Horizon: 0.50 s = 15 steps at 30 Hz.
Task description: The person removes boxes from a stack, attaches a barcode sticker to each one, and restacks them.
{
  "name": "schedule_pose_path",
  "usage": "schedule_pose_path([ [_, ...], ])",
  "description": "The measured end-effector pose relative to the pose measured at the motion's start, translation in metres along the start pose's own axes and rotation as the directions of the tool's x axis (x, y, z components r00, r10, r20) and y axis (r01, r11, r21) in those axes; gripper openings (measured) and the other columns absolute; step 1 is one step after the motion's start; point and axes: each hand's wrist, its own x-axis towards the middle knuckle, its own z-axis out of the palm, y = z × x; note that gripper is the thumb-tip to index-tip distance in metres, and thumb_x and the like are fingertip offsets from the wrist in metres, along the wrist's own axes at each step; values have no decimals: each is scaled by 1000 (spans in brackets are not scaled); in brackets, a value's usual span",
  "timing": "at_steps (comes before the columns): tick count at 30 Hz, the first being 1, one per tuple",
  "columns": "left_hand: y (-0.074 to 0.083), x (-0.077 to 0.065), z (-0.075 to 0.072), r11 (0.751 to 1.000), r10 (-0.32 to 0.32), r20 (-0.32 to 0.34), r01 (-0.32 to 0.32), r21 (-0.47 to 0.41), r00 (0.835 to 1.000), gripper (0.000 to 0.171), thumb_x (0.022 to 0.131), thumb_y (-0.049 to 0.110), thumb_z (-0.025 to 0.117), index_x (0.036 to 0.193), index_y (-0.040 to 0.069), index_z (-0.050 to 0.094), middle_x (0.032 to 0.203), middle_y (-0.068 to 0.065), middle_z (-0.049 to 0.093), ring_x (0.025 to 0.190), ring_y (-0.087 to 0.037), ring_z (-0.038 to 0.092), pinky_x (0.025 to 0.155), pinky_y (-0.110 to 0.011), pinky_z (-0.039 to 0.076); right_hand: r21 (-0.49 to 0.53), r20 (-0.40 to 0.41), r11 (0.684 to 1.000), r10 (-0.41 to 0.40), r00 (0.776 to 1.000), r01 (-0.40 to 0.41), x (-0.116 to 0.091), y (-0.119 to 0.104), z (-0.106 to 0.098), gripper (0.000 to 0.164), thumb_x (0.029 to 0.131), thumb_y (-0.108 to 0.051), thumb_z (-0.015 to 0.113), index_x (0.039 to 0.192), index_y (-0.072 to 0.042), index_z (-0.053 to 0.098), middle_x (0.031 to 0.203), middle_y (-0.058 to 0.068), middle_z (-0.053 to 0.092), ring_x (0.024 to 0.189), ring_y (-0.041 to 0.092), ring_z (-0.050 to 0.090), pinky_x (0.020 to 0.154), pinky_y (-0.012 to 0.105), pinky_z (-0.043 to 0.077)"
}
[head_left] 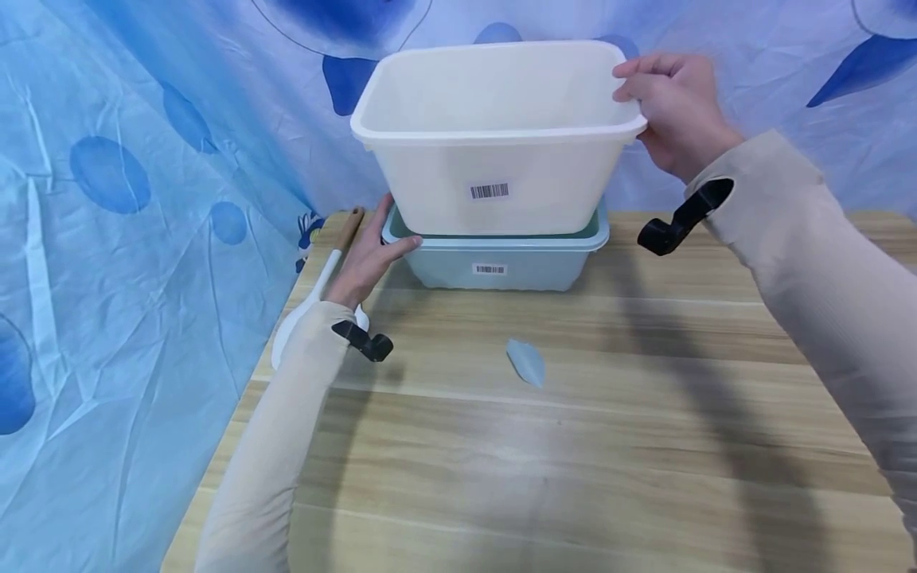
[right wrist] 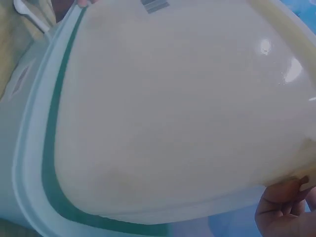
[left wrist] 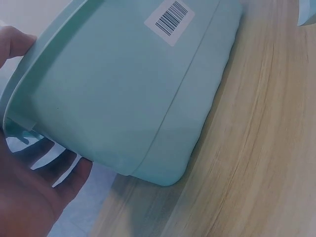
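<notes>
A white plastic bin [head_left: 494,187] with a barcode label sits tilted, partly inside the mouth of a pale teal bin [head_left: 440,270] on the table. My right hand [head_left: 680,115] grips the white bin's right rim, thumb inside. In the right wrist view that hand [right wrist: 286,210] holds the far edge of the white bin [right wrist: 168,113], whose underside shows above the teal rim. At the teal bin's left end, my left hand [head_left: 368,259] holds the rim. The left wrist view shows the thumb [left wrist: 19,42] over the rim and the fingers against the end wall.
A white utensil with a brown handle [head_left: 349,229] lies along the table's left edge, partly behind the left arm. A pale blue leaf-shaped piece [head_left: 527,363] lies on the wooden table [head_left: 458,477] in front of the bins. A blue patterned sheet [head_left: 143,263] hangs behind and left.
</notes>
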Motion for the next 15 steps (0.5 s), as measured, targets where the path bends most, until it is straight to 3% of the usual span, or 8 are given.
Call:
schedule_pose_path([
  [7,1,-3,2,1000,8,-18,-7,12,1000,94,86,30,69,155,33,5,164,9,2,151,-15,0,121,-54,6,-45,-27,998,38,999,-39,2,18,4,11,92,0,57,100,-5,64,106,3,53,73,17,57,53,20,51],
  [15,-2,-2,2,1000,28,-14,-28,10,1000,95,85,30,70,155,34,5,163,11,3,151,-13,2,121,-53,6,-56,-65,995,73,995,-77,5,38,5,15,89,4,54,95,-4,65,108,3,52,78,18,56,57,21,51],
])
